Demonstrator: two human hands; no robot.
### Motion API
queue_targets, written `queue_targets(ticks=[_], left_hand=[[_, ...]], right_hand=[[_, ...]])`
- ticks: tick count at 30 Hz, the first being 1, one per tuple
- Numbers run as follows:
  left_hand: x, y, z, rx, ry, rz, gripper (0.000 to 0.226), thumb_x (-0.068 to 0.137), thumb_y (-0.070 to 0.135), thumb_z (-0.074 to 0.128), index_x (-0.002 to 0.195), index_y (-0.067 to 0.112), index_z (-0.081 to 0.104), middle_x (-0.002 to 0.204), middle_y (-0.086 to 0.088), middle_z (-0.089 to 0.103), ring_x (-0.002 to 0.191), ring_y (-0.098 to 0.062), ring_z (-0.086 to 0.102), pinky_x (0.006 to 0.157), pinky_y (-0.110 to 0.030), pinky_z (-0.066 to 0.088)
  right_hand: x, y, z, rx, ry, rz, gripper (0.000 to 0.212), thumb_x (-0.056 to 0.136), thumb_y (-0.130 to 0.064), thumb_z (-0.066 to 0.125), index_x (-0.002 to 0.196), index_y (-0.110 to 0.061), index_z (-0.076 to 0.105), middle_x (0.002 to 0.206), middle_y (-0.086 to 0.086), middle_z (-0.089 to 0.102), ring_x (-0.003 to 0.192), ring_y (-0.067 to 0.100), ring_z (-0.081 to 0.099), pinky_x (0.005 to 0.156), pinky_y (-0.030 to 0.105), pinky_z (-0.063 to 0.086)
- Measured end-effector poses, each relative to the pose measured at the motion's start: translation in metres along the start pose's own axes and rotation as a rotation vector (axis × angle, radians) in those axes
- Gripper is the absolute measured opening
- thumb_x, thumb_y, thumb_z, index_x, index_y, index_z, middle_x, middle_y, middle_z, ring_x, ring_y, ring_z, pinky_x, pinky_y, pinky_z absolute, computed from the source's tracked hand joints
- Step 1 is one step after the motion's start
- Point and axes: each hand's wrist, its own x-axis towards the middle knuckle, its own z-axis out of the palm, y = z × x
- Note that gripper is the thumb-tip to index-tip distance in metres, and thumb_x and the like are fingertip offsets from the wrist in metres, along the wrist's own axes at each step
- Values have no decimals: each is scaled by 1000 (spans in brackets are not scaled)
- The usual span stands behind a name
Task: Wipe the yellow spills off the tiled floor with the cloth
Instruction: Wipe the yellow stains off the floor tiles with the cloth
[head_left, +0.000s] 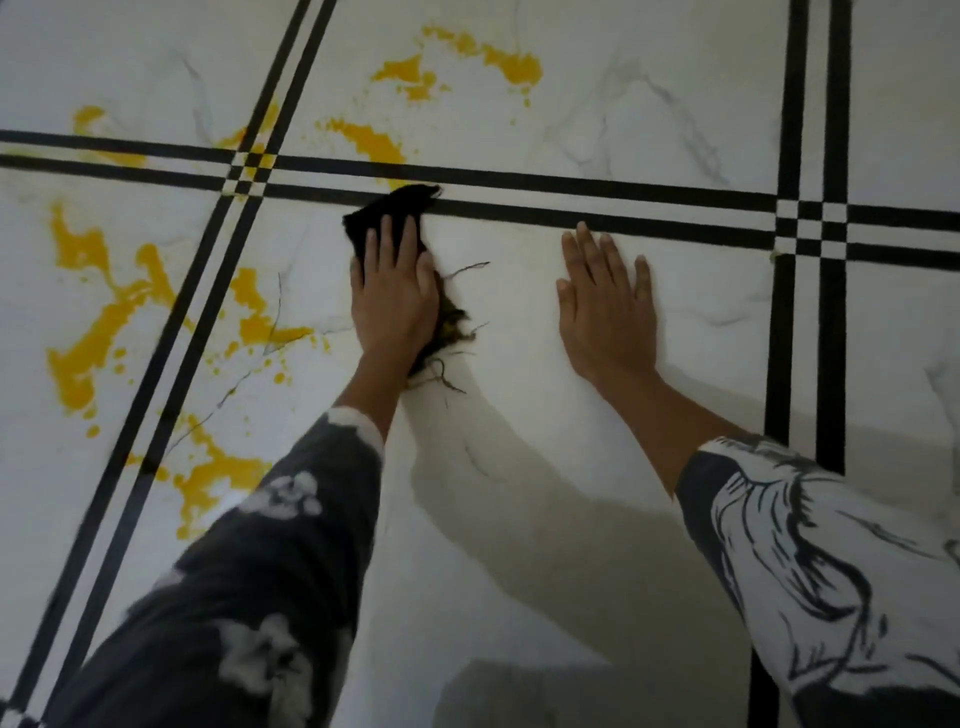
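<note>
A white marbled tiled floor (597, 457) is seen from above, crossed by paired black bands (571, 183). The left hand (392, 293) is laid flat on a black cloth (390, 212), fingers straight and pressed down, nothing curled around it. Most of the cloth is hidden beneath the palm; only its far end, lying on the nearer band, and a frayed, yellow-stained edge with loose threads at the right of the wrist are shown. The right hand (605, 306) is spread flat on bare tile, well right of the cloth, fingers straight and nothing held. Yellow spills (93, 322) are scattered left of the cloth and on the far tiles beyond the bands. One near-left spill is partly covered by the dark flowered left sleeve (270, 545). The white, black-lined right sleeve (810, 561) is cut off by the frame edge.
</note>
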Motion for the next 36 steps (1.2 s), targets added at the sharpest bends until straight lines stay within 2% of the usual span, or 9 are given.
queue_targets(ticks=[3, 8, 12, 19, 24, 29, 32, 34, 36], left_hand=[[-44, 27, 11, 27, 21, -4, 54, 99, 37, 20, 150, 20, 13, 158, -6, 12, 146, -21, 7, 117, -37, 2], [11, 63, 11, 35, -135, 335, 55, 99, 45, 23, 150, 24, 13, 158, -2, 9, 146, -19, 4, 116, -36, -1], [57, 23, 3, 41, -126, 272, 59, 98, 50, 24, 150, 25, 11, 159, -1, 7, 146, -17, 3, 117, -36, 0], [-29, -11, -5, 38, -90, 174, 75, 90, 65, 28, 150, 24, 10, 159, -2, 6, 146, -17, 1, 118, -36, 0], [-85, 9, -3, 3, -73, 180, 53, 101, 42, 20, 149, 23, 14, 158, -2, 11, 146, -17, 5, 117, -32, 1], [-114, 52, -14, -560, -67, 3, 40, 102, 35, 26, 137, 31, 46, 146, 2, 42, 135, -14, 34, 109, -29, 25], [-120, 84, -27, -1025, -90, -170, 42, 103, 34, 26, 121, 23, 63, 115, 4, 64, 103, -10, 58, 92, -19, 41], [-110, 104, -36, -1535, -267, -406, 47, 102, 35, 27, 120, 9, 62, 102, 0, 68, 87, -9, 65, 77, -21, 51], [-100, 108, -43, -1866, -468, -548, 48, 99, 40, 32, 121, 6, 58, 101, -9, 69, 93, -21, 65, 76, -30, 52]], right_hand=[[0, -1, 1, -3, 18, -1, 50, 100, -28, 24, 148, -19, 14, 157, -1, 13, 144, 18, 12, 116, 42, 2], [0, 0, 0, -14, 15, -8, 50, 100, -29, 22, 148, -18, 13, 157, 0, 11, 145, 18, 11, 116, 42, 2], [0, 0, 0, -15, 7, 0, 50, 101, -29, 22, 149, -20, 10, 157, -2, 8, 145, 17, 8, 116, 41, 0], [-1, -1, -6, 7, -59, 8, 51, 101, -29, 22, 149, -18, 7, 158, -1, 4, 145, 16, 4, 116, 39, -3], [-15, 4, -20, 132, -182, 0, 52, 101, -30, 19, 149, -19, 1, 158, -2, -4, 145, 14, -5, 115, 37, -7], [-49, 17, -29, 289, -145, 129, 50, 101, -29, 18, 148, -20, 4, 158, -2, 1, 145, 13, -3, 116, 35, -8], [-58, 26, -37, 414, -86, 221, 49, 101, -31, 16, 148, -22, 4, 158, -4, 2, 144, 10, -4, 117, 34, -8], [-61, 33, -44, 482, -33, 291, 49, 101, -33, 14, 149, -22, 5, 158, -5, 2, 144, 9, -5, 117, 33, -9], [-60, 37, -51, 509, -9, 322, 49, 101, -34, 12, 148, -23, 3, 158, -5, 1, 144, 9, -6, 117, 34, -9]])
